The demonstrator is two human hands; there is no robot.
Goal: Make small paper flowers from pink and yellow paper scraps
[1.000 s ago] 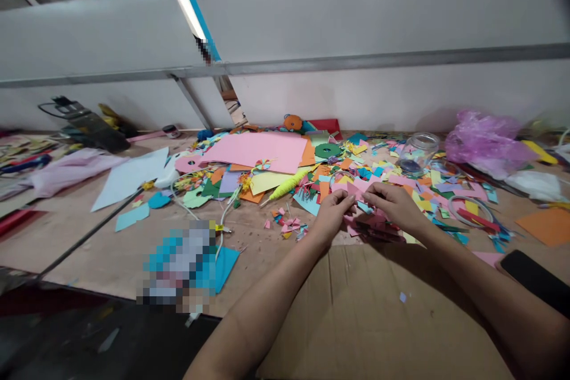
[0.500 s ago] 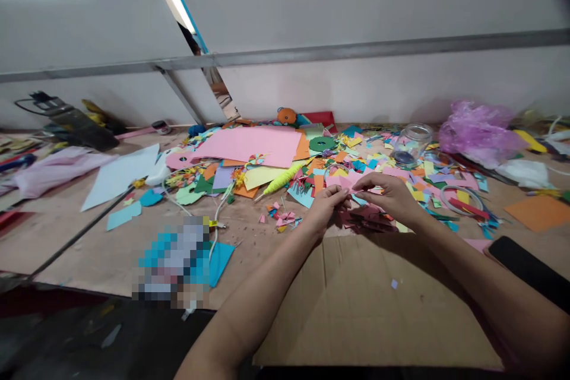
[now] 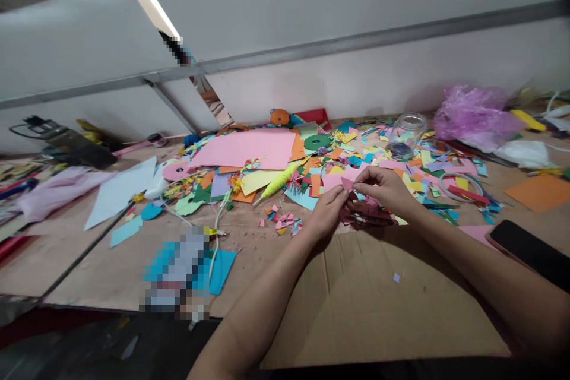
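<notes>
A small piece of pink paper (image 3: 347, 183) is pinched between the fingertips of both my hands above the worktable. My left hand (image 3: 328, 208) is closed on its near left side. From the right, my right hand (image 3: 383, 190) holds the paper with thumb and forefinger, the other fingers curled. Below the hands lies a dark pink pile (image 3: 369, 217), partly hidden by them; I cannot tell exactly what it is. Under my forearms a brown cardboard sheet (image 3: 383, 309) covers the front of the table, with a tiny pale scrap (image 3: 396, 278) on it.
Many coloured paper scraps spread behind my hands, with large pink sheets (image 3: 249, 147), a yellow thread-wrapped tool (image 3: 280, 180) and a glass jar (image 3: 407, 133). A pink plastic bag (image 3: 474, 116) sits at back right. A black phone (image 3: 529, 249) lies beside my right forearm.
The pink paper between my fingers is now turned up and darker, folded or tilted. My hands stay close together in about the same place. The camera view has tilted slightly.
</notes>
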